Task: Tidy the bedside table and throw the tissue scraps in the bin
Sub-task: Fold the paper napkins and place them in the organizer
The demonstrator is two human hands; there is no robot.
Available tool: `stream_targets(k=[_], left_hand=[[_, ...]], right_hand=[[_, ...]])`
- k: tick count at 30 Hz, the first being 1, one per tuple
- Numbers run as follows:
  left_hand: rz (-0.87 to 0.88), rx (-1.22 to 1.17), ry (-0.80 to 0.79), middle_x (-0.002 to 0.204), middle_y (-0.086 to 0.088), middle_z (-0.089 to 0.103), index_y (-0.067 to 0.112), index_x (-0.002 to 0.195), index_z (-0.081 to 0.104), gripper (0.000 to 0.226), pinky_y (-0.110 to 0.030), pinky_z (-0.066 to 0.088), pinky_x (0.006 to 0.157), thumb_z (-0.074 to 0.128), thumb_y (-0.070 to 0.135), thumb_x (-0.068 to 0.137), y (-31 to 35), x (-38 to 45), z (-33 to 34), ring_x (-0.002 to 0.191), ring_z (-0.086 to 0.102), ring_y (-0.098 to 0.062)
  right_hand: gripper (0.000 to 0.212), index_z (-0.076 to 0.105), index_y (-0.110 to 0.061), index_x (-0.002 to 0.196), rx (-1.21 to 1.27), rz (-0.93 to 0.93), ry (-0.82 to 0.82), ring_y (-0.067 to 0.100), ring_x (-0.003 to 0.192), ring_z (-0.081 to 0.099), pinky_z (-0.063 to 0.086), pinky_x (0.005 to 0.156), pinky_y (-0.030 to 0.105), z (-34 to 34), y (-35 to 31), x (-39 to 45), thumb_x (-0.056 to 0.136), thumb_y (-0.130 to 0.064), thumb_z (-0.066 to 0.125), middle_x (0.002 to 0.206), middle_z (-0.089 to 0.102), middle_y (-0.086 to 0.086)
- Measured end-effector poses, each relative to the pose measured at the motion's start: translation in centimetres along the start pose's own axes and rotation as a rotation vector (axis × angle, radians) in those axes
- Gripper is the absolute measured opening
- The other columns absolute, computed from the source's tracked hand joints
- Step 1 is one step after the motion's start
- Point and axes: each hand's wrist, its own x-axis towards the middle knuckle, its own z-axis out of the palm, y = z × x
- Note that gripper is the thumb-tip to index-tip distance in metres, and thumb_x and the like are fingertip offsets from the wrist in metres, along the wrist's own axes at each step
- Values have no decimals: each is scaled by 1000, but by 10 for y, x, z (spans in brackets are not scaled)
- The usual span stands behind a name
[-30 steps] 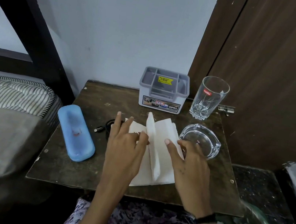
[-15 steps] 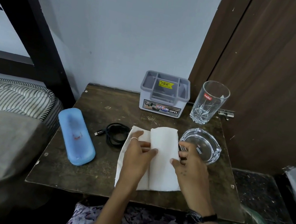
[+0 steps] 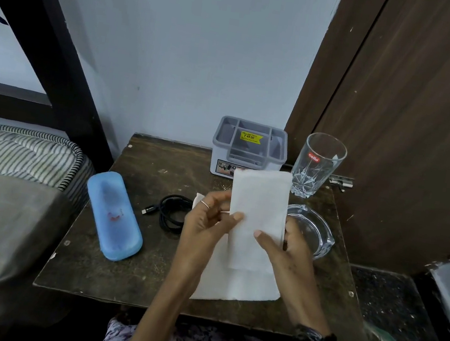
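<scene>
Two hands now lift the folded tissue (image 3: pixel 258 213) off the desk (image 3: pixel 126 272), where half a second ago it lay flat: left hand (image 3: pixel 207 223) pinches its left edge, right hand (image 3: pixel 285 246) its right. Another tissue sheet (image 3: pixel 241 286) lies beneath.

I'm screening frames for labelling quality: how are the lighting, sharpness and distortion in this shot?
Head view: dim, soft indoor light, no glare. The tumbler and organizer are sharp. The folded tissue and both hands, left and right, look slightly soft. The wide-angle lens bows the door edge and bed frame.
</scene>
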Motion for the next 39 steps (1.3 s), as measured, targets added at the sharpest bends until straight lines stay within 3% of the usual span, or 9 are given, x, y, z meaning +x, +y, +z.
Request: stream_targets(k=[5,8,14,17,21,24,26,30,39], left_hand=[[85,458,-157,93,21,65,34,102,53,32,-4,46,68,62,9,84,-7,3,-8,83,63,3],[106,660,-88,86,16,61,25,99,56,22,-1,42,64,58,8,86,-16,2,-8,80,60,1],[105,660,35,79,19,59,19,94,60,15,-1,44,66,61,7,85,-19,4,-4,76,59,2],[63,681,42,80,24,55,26,94,55,22,2,41,62,59,6,85,-20,3,-2,75,56,5],[124,678,83,88,15,60,18,107,61,26,1,39,60,58,3,85,-3,19,5,75,55,3],[304,696,78,80,17,56,20,98,60,25,1,41,64,57,-2,85,24,50,11,72,55,5],[365,747,97,88,13,57,16,109,59,30,1,39,67,56,-2,85,38,78,13,79,55,-1],[437,757,173,90,13,53,15,115,54,33,6,37,63,57,1,86,45,126,16,80,50,-3],[355,552,179,80,19,62,25,99,56,26,3,41,64,65,9,81,21,153,2,74,56,20]], right_hand=[[19,52,-30,106,-96,-67,-15,-7,86,62,47,66,9,2,7,7,91,-18,55,98,68,-16],[28,42,-23,121,-291,-100,-69,5,101,57,44,75,11,5,13,9,94,-17,49,114,58,-8],[30,38,-23,125,-488,-135,-46,14,104,56,49,84,33,6,18,8,96,-20,44,115,57,-4],[29,46,-20,125,-551,-170,-2,8,102,55,46,85,23,6,22,10,96,-19,45,117,59,-6],[30,48,-25,124,-435,-165,96,12,110,56,46,96,24,7,1,27,94,-26,47,121,60,-6],[22,51,-23,117,-356,-323,154,9,101,56,40,77,0,6,-20,54,95,-20,47,107,58,-11],[27,51,-16,122,-313,-399,160,8,103,56,40,81,2,5,-37,80,95,-15,48,108,58,-12],[25,49,-20,115,-256,-452,170,11,100,62,53,85,28,7,-53,130,92,-12,53,109,65,-6],[19,53,-17,106,-260,-498,271,4,87,63,50,73,14,15,-28,162,89,-12,59,96,68,-6]])
